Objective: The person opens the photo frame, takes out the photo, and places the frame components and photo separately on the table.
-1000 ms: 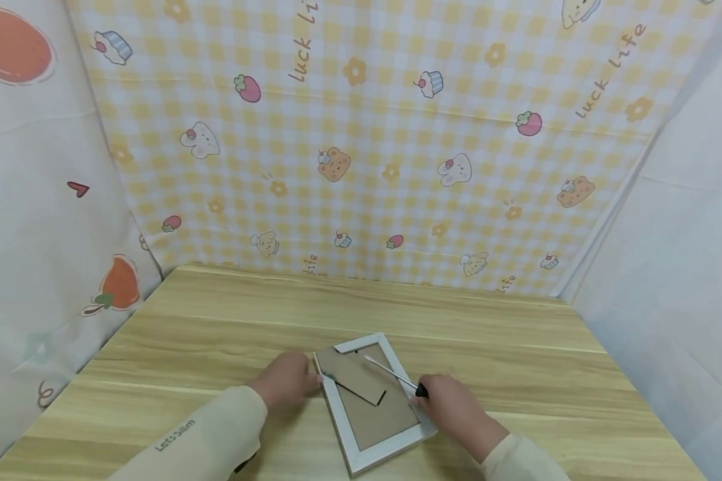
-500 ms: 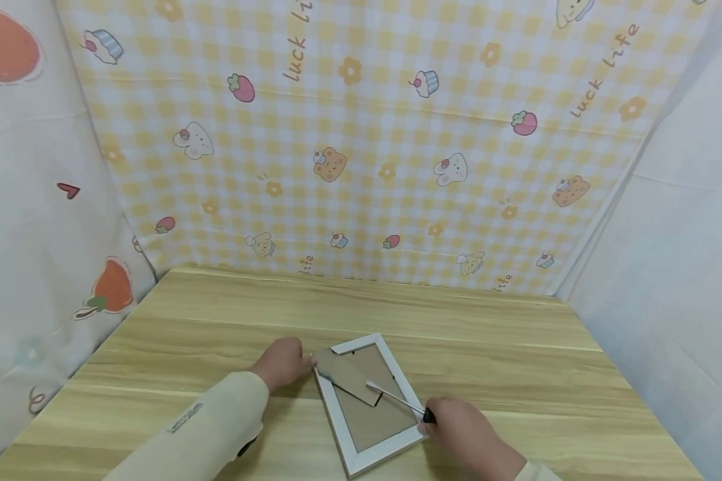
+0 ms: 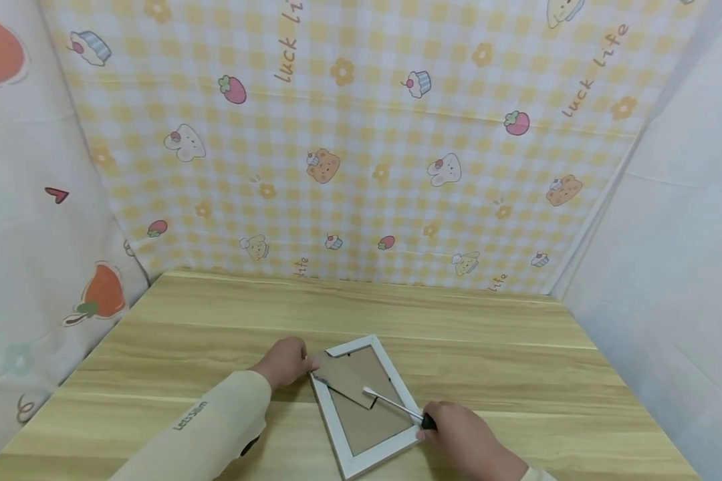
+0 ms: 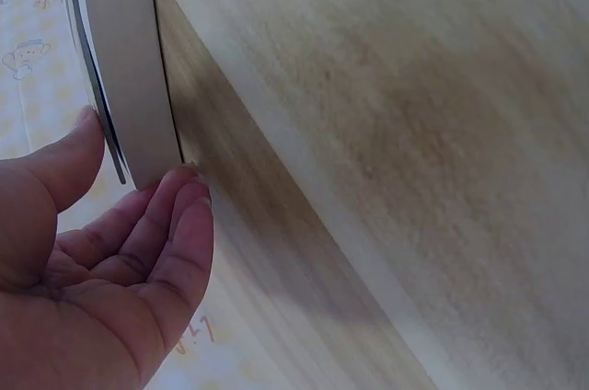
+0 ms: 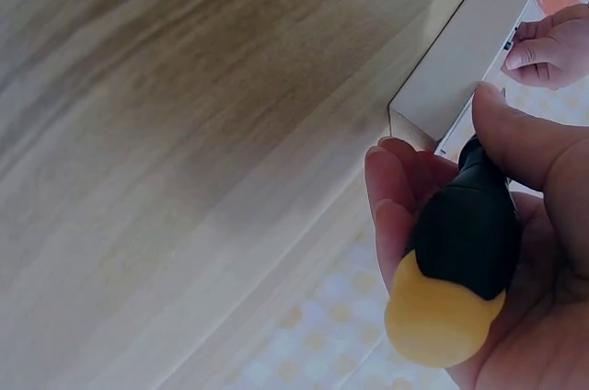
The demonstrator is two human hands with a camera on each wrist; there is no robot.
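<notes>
A white picture frame [image 3: 385, 451] lies face down on the wooden table, its brown backing board [image 3: 367, 431] upward. A brown stand flap [image 3: 344, 375] crosses the backing at a slant from the upper left corner. My left hand [image 3: 284, 362] pinches that corner, thumb on the upper side and fingers curled against the edge in the left wrist view. My right hand [image 3: 463, 431] grips a screwdriver [image 3: 392, 405] beside the frame's lower right side. Its handle [image 5: 467, 234] is black and yellow. The metal tip lies over the flap's end; whether it touches is unclear.
Wood-grain table [image 3: 228, 314] surrounds the frame. Behind it hangs a yellow checked cloth [image 3: 361, 133], with pale curtains on both sides. Small dark tabs [image 3: 390, 380] sit along the frame's inner edge.
My right hand has drawn toward me, carrying the screwdriver tip from near the top of the backing down to the flap's end. My left hand has shifted up slightly at the corner.
</notes>
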